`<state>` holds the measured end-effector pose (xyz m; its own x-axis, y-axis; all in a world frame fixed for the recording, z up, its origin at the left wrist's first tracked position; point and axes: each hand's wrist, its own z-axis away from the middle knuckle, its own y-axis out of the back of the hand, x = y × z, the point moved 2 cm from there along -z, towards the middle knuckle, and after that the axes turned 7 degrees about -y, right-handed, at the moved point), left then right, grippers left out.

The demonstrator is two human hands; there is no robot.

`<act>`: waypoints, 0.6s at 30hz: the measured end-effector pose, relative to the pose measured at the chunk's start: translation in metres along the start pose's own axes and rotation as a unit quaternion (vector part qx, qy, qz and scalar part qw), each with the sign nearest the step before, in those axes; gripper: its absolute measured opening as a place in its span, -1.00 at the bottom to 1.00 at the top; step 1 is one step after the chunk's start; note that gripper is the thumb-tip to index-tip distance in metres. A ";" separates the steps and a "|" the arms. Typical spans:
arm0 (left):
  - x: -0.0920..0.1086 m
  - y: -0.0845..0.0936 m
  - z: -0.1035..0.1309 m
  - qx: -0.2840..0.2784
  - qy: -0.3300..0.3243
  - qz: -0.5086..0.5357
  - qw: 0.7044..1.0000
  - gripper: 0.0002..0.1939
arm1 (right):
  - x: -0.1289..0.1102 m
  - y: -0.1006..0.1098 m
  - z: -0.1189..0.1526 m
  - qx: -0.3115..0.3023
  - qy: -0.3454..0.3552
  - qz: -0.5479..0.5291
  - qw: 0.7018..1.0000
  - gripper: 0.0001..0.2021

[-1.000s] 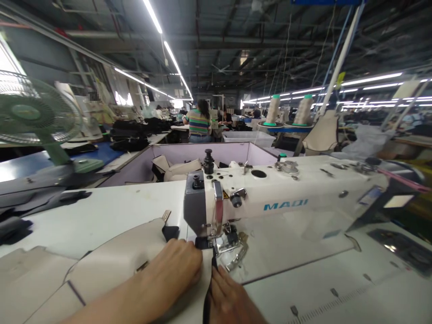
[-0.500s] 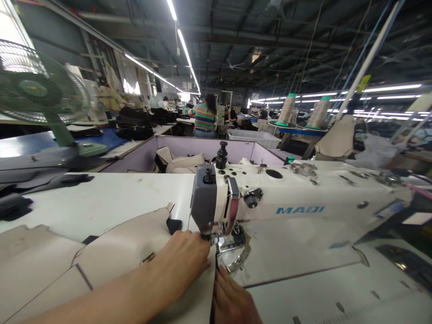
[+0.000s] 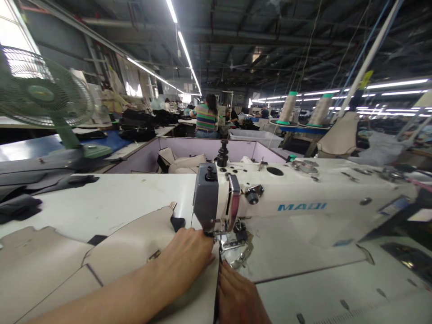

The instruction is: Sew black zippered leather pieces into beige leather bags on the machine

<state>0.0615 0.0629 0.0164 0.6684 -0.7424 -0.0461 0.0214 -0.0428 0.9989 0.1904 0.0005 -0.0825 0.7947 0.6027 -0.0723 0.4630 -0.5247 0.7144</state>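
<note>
A beige leather-like panel [image 3: 135,243] with a dark edge lies on the machine bed, reaching under the white MAQI sewing machine [image 3: 303,198]. My left hand [image 3: 192,249] presses on it just left of the presser foot [image 3: 232,243], its fingers curled and the tips partly hidden behind the machine head. Lower down, my right hand [image 3: 239,292] holds the panel's dark edge [image 3: 217,288], fingers pressed together below the metal edge guide [image 3: 245,256]. Small metal fittings [image 3: 153,255] show on the panel. The needle cannot be made out.
Dark fabric pieces [image 3: 33,184] lie at the left, near a green fan [image 3: 47,90]. Behind the machine, a lilac-walled bin [image 3: 138,156] holds beige pieces. Thread cones [image 3: 288,107] stand at the back right. A person in a striped top [image 3: 206,117] is farther off.
The view has shifted a little, so everything sits slightly farther right. Both hands keep about the same place beside the presser foot, still on the panel.
</note>
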 end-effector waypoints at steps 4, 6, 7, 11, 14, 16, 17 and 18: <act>0.003 0.004 0.000 -0.003 -0.004 0.000 1.000 -0.79 | -0.003 0.020 -0.017 0.050 0.001 -0.051 0.997 -0.65; 0.004 0.006 0.000 0.002 -0.011 -0.003 1.000 -0.80 | -0.005 0.027 -0.023 0.063 -0.005 -0.068 0.996 -0.65; 0.004 0.006 0.000 0.003 -0.014 -0.003 1.000 -0.80 | -0.006 0.029 -0.024 0.063 -0.005 -0.070 0.996 -0.65; 0.004 0.008 0.000 -0.002 -0.010 0.004 1.000 -0.81 | -0.007 0.032 -0.027 0.060 0.001 -0.065 0.996 -0.66; 0.004 0.010 0.000 -0.001 -0.006 0.011 1.000 -0.82 | -0.005 0.029 -0.025 0.067 0.007 -0.061 0.996 -0.67; 0.004 0.011 0.000 0.001 -0.007 0.013 1.000 -0.82 | -0.003 0.025 -0.022 0.073 0.008 -0.064 0.995 -0.66; 0.004 0.011 0.000 0.002 -0.008 0.014 1.000 -0.83 | -0.003 0.023 -0.021 0.075 0.008 -0.066 0.995 -0.66; 0.004 0.011 0.000 0.003 -0.010 0.014 1.000 -0.84 | -0.002 0.022 -0.020 0.076 0.009 -0.066 0.995 -0.65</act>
<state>0.0639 0.0594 0.0273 0.6534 -0.7568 -0.0179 -0.0025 -0.0257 0.9997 0.1909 -0.0004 -0.0532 0.7159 0.6830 -0.1447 0.6180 -0.5235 0.5865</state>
